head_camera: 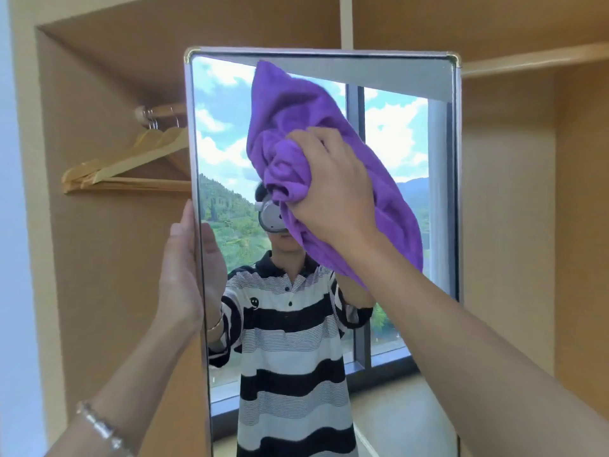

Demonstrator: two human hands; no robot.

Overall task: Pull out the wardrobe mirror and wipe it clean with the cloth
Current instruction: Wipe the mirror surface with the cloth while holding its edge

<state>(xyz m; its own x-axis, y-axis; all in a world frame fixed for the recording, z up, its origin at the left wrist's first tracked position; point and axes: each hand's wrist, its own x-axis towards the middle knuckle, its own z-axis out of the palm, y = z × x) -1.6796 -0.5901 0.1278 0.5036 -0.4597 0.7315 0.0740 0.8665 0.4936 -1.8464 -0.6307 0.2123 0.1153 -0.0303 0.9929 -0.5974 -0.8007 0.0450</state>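
**Purple cloth pressed to the mirror glass**

The mirror (pixel 395 133) is seen upright in front of the open wardrobe (pixel 99 77). The purple cloth (pixel 296 103) is bunched in the right hand (pixel 333 189), grip curled tight around it, and pressed to the upper middle of the glass. The left frame edge is steadied by the left hand (pixel 179 258), grip spread, fingers straight. Wooden hangers (pixel 131 163) are hung behind.

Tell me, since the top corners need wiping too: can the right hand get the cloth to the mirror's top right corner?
Probably yes. The right hand grips the cloth on the glass, and bare mirror lies open up to that corner; the left hand only rests on the left edge.
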